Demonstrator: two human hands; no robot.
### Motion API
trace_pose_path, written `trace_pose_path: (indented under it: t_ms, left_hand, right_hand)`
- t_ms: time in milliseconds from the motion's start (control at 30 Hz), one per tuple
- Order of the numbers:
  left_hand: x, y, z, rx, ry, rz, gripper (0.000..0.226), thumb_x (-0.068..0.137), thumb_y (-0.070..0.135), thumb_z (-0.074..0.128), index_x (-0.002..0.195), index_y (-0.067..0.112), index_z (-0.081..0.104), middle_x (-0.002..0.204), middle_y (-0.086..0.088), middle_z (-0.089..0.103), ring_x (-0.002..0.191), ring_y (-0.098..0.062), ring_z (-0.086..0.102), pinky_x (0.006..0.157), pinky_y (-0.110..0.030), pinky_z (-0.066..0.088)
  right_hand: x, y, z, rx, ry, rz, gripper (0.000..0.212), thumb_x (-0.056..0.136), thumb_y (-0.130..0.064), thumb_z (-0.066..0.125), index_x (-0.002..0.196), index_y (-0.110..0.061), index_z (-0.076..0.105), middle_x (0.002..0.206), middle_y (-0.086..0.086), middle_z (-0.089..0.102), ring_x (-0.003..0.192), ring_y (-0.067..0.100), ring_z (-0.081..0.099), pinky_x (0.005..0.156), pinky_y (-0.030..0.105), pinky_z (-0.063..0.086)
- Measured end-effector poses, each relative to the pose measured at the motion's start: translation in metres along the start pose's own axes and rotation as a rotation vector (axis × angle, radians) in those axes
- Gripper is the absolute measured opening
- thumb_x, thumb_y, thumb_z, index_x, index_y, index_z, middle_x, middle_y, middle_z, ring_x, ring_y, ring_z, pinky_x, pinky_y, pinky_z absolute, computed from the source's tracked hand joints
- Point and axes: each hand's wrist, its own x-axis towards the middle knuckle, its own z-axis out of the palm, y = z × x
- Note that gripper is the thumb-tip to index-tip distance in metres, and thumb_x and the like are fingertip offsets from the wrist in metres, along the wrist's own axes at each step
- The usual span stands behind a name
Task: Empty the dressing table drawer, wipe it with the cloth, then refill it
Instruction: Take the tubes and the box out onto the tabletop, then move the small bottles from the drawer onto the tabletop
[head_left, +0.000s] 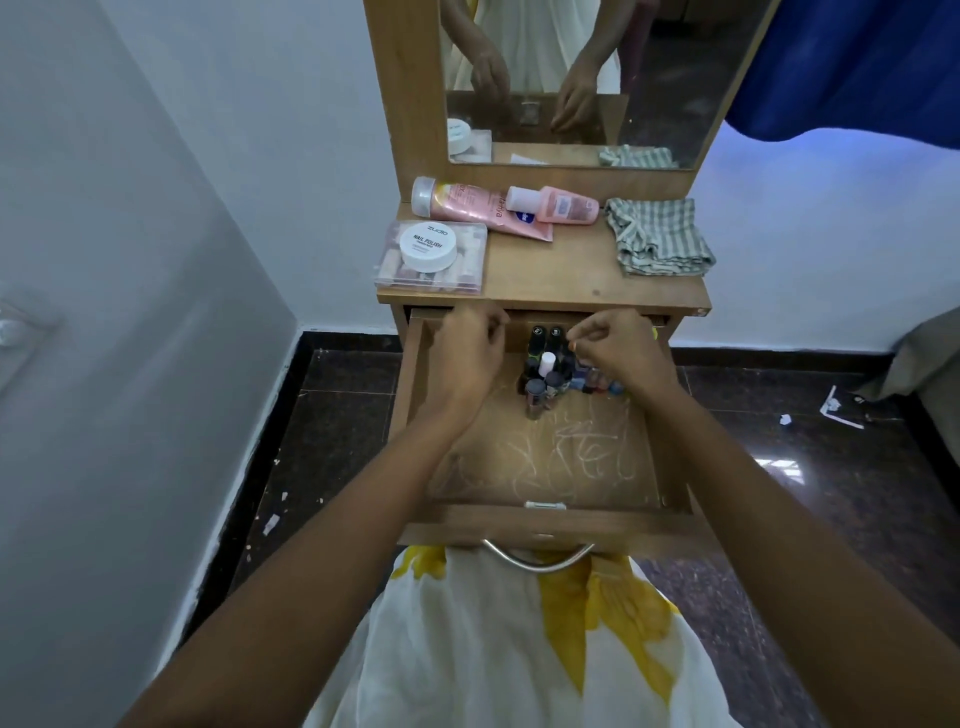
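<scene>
The wooden dressing table drawer (545, 522) is pulled well out, and its floor is marked with pale scribbles. A cluster of small nail polish bottles (550, 371) is stood upright at its back centre, mostly dark-capped, 1 white-capped. The grey-and-white striped cloth (657, 236) is laid crumpled at the counter's right end. On the counter's left, a pink tube (467, 202) and a white-capped pink bottle (553, 204) are laid flat, touching, behind a clear plastic box (431, 278) topped by a round white jar (428, 247).
</scene>
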Motion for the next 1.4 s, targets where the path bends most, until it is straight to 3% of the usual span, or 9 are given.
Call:
trace_pose_path:
  t_ms: [133, 267, 400, 833, 1100, 1267, 1400]
  left_hand:
    - [-0.016, -0.008, 0.033, 0.077, -0.243, -0.068, 0.017, 0.086, 0.001, 0.056, 0.096, 0.006, 0.068, 0.093, -0.011, 0.069, 0.086, -0.024, 0.064, 0.068, -0.026, 0.044]
    - [-0.022, -0.012, 0.056, 0.07, -0.335, -0.123, 0.023, 0.082, 0.007, 0.064, 0.105, 0.005, 0.067, 0.102, -0.015, 0.068, 0.09, -0.028, 0.064, 0.07, -0.029, 0.044]
    - [-0.019, -0.014, 0.072, 0.059, -0.362, -0.143, 0.024, 0.079, 0.01, 0.068, 0.103, 0.007, 0.066, 0.101, -0.014, 0.065, 0.09, -0.028, 0.064, 0.077, -0.038, 0.053]
    - [-0.018, -0.011, 0.069, 0.0, -0.359, -0.156, 0.024, 0.078, 0.002, 0.067, 0.102, 0.003, 0.067, 0.099, -0.014, 0.068, 0.087, -0.025, 0.064, 0.08, -0.039, 0.054]
    - [-0.012, 0.002, 0.037, -0.035, -0.257, -0.117, 0.026, 0.073, -0.005, 0.068, 0.097, 0.003, 0.064, 0.09, -0.011, 0.068, 0.079, -0.02, 0.061, 0.069, -0.025, 0.045]
    - [-0.004, 0.02, 0.01, 0.017, -0.216, -0.01, 0.025, 0.076, 0.0, 0.069, 0.099, 0.005, 0.063, 0.098, -0.011, 0.068, 0.09, -0.025, 0.063, 0.081, -0.035, 0.052]
    - [0.012, 0.033, -0.008, -0.011, -0.183, 0.032, 0.025, 0.08, 0.0, 0.066, 0.104, 0.004, 0.061, 0.1, -0.011, 0.066, 0.091, -0.024, 0.062, 0.082, -0.032, 0.052]
  right_hand:
    - [-0.007, 0.018, 0.02, -0.121, -0.049, -0.027, 0.023, 0.084, 0.005, 0.053, 0.1, 0.0, 0.069, 0.1, 0.018, 0.069, 0.089, 0.022, 0.064, 0.082, 0.031, 0.051]
    - [-0.013, 0.027, 0.039, -0.223, -0.1, -0.073, 0.032, 0.083, -0.001, 0.059, 0.113, -0.011, 0.064, 0.119, 0.011, 0.062, 0.101, 0.024, 0.062, 0.086, 0.035, 0.053]
    - [-0.018, 0.03, 0.047, -0.336, -0.033, -0.113, 0.034, 0.086, -0.008, 0.059, 0.12, -0.014, 0.059, 0.127, 0.007, 0.053, 0.112, 0.026, 0.056, 0.086, 0.037, 0.049]
    - [-0.02, 0.033, 0.046, -0.29, -0.004, -0.164, 0.031, 0.084, -0.006, 0.059, 0.115, -0.008, 0.062, 0.118, 0.011, 0.059, 0.102, 0.027, 0.059, 0.08, 0.037, 0.05]
    - [-0.028, 0.02, 0.025, -0.215, 0.0, -0.172, 0.026, 0.08, -0.004, 0.064, 0.106, -0.003, 0.067, 0.111, 0.017, 0.061, 0.094, 0.028, 0.061, 0.083, 0.042, 0.052]
    - [-0.026, -0.004, 0.007, -0.161, 0.029, -0.191, 0.03, 0.079, -0.005, 0.067, 0.108, -0.002, 0.067, 0.105, 0.017, 0.068, 0.091, 0.028, 0.065, 0.083, 0.044, 0.054]
    - [-0.021, -0.028, -0.009, -0.156, 0.086, -0.255, 0.022, 0.079, -0.003, 0.066, 0.101, -0.003, 0.069, 0.095, 0.019, 0.068, 0.078, 0.023, 0.062, 0.077, 0.041, 0.056]
